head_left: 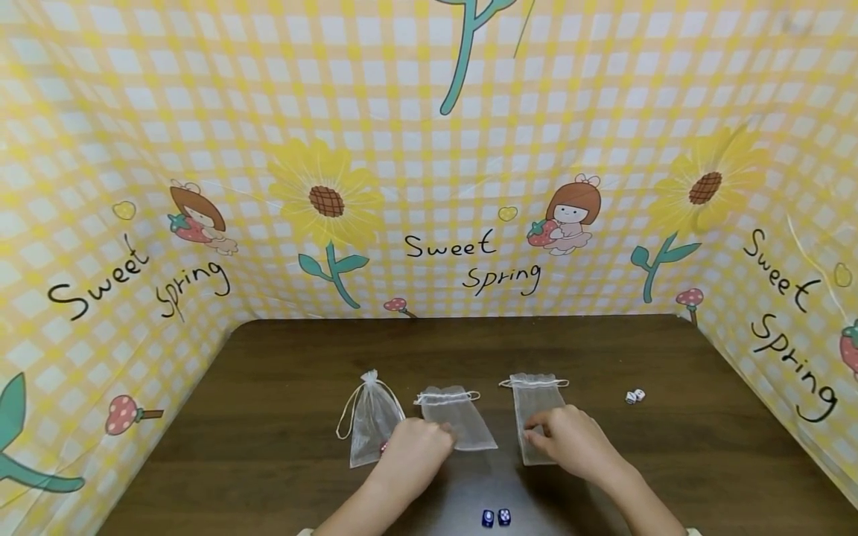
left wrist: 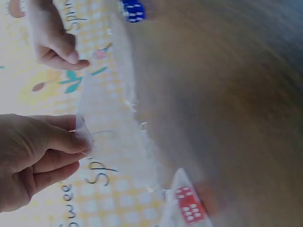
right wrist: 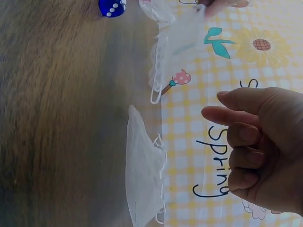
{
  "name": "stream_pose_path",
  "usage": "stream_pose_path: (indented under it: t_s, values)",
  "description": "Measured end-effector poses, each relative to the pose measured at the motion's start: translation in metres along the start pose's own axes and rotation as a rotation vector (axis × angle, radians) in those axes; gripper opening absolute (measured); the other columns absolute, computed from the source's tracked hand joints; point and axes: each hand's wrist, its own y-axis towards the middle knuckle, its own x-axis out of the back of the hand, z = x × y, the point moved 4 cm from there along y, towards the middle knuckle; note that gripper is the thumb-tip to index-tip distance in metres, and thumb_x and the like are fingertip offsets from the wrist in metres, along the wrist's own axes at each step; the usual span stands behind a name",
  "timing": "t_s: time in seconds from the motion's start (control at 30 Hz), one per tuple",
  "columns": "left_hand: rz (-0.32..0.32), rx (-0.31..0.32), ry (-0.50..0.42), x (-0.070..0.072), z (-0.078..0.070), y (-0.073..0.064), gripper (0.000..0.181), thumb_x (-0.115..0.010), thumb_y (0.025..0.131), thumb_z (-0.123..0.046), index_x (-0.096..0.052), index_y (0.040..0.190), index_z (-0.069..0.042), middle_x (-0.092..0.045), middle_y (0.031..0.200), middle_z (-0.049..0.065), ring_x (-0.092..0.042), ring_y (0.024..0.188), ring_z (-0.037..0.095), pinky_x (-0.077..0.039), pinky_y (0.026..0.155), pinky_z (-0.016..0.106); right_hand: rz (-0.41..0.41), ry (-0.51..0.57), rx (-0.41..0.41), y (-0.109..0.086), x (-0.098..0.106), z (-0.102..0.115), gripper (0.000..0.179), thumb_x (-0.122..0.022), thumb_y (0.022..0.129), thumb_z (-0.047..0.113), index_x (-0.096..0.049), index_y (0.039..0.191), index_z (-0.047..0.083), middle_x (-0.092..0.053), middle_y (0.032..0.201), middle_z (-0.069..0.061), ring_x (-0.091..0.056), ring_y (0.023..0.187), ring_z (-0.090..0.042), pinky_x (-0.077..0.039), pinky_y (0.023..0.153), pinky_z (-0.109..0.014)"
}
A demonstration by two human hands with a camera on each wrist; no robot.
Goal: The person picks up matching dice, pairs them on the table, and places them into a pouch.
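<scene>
The middle mesh bag, seemingly unfilled, is pinched in my left hand; my right hand, gripping nothing, hangs near the right-hand bag. The cinched bag, red die inside, looks finished; blue dice and white dice lie unbagged on the surface.

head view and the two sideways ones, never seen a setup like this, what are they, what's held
No machine here: a person works bare-handed. The wide picture comes from a camera on their head, the two sideways ones from a camera on each wrist. On the dark brown wood-grain table are a cinched sheer white drawstring bag with at least one red white-spotted die inside, two blue dice and two white dice. The left hand pinches the middle sheer white bag; the right hand is over the rightmost sheer white bag, holding nothing.
</scene>
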Motion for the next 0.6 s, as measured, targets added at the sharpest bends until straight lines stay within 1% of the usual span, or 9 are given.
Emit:
stream_pose_path:
  t_s: [0.07,0.13,0.2,0.27,0.3,0.37,0.43,0.53,0.6]
  values:
    - [-0.028,0.002,0.003,0.008,0.001,0.0,0.019,-0.068,0.067,-0.015,-0.055,0.056,-0.022,-0.052,0.053,-0.01,-0.048,0.042,0.007,-0.034,0.037,0.025,-0.015,0.044,0.015,0.0,0.0,0.0,0.009,-0.067,0.083,0.018,-0.073,0.085,0.011,-0.046,0.053,0.015,-0.034,0.046,0.002,-0.03,0.04,-0.022]
    - [-0.058,-0.002,-0.008,0.018,0.002,0.0,0.012,-0.068,0.067,-0.016,-0.06,0.06,-0.023,-0.059,0.061,-0.011,-0.05,0.045,0.007,-0.035,0.039,0.024,-0.017,0.116,0.03,0.001,-0.001,0.001,0.01,-0.066,0.084,0.017,-0.073,0.081,0.01,-0.052,0.057,0.013,-0.036,0.048,0.002,-0.031,0.042,-0.021]
    - [-0.092,-0.011,-0.033,0.027,0.002,0.0,0.006,-0.067,0.068,-0.017,-0.066,0.067,-0.023,-0.066,0.074,-0.012,-0.056,0.053,0.006,-0.039,0.043,0.023,0.008,0.213,0.026,0.002,-0.004,0.002,0.018,-0.063,0.086,0.017,-0.07,0.072,0.008,-0.049,0.055,0.012,-0.034,0.048,0.002,-0.029,0.042,-0.019]
    - [-0.125,-0.025,-0.067,0.037,0.001,-0.001,0.01,-0.067,0.068,-0.017,-0.07,0.075,-0.022,-0.069,0.086,-0.01,-0.062,0.065,0.006,-0.045,0.052,0.021,0.041,0.32,0.012,0.003,-0.008,0.002,0.024,-0.06,0.089,0.019,-0.069,0.07,0.007,-0.043,0.052,0.011,-0.032,0.048,0.001,-0.027,0.042,-0.018]
    - [-0.142,-0.032,-0.083,0.042,0.0,-0.001,0.012,-0.067,0.068,-0.016,-0.071,0.078,-0.021,-0.069,0.09,-0.008,-0.064,0.072,0.006,-0.048,0.058,0.021,0.062,0.368,-0.007,0.003,-0.01,0.002,0.027,-0.059,0.09,0.021,-0.068,0.069,0.007,-0.04,0.051,0.011,-0.031,0.048,0.0,-0.026,0.042,-0.018]
    - [-0.171,-0.046,-0.118,0.051,-0.001,-0.001,0.014,-0.068,0.069,-0.014,-0.073,0.081,-0.019,-0.07,0.092,-0.005,-0.065,0.08,0.006,-0.05,0.067,0.021,0.096,0.463,-0.053,0.004,-0.014,0.002,0.032,-0.055,0.093,0.024,-0.068,0.07,0.006,-0.031,0.049,0.01,-0.027,0.045,-0.001,-0.022,0.041,-0.018]
    - [-0.197,-0.062,-0.144,0.06,-0.003,-0.001,0.014,-0.069,0.069,-0.012,-0.073,0.082,-0.017,-0.07,0.092,-0.003,-0.065,0.085,0.006,-0.05,0.074,0.022,0.11,0.56,-0.092,0.005,-0.016,0.002,0.033,-0.051,0.095,0.026,-0.071,0.08,0.004,-0.032,0.049,0.008,-0.026,0.045,-0.003,-0.021,0.041,-0.019]
    - [-0.241,-0.099,-0.148,0.071,-0.006,-0.001,0.014,-0.065,0.072,-0.011,-0.073,0.083,-0.015,-0.07,0.093,-0.001,-0.065,0.086,0.007,-0.05,0.078,0.022,0.126,0.72,-0.166,0.006,-0.018,0.001,0.037,-0.048,0.096,0.027,-0.069,0.087,-0.002,-0.03,0.048,0.006,-0.023,0.043,-0.004,-0.017,0.04,-0.02]
    - [-0.272,-0.135,-0.128,0.078,-0.009,-0.001,0.017,-0.06,0.075,-0.01,-0.074,0.083,-0.014,-0.07,0.093,-0.001,-0.065,0.087,0.008,-0.05,0.079,0.022,0.127,0.806,-0.213,0.007,-0.017,0.001,0.038,-0.048,0.096,0.027,-0.068,0.091,-0.006,-0.029,0.047,0.006,-0.022,0.043,-0.005,-0.017,0.041,-0.02]
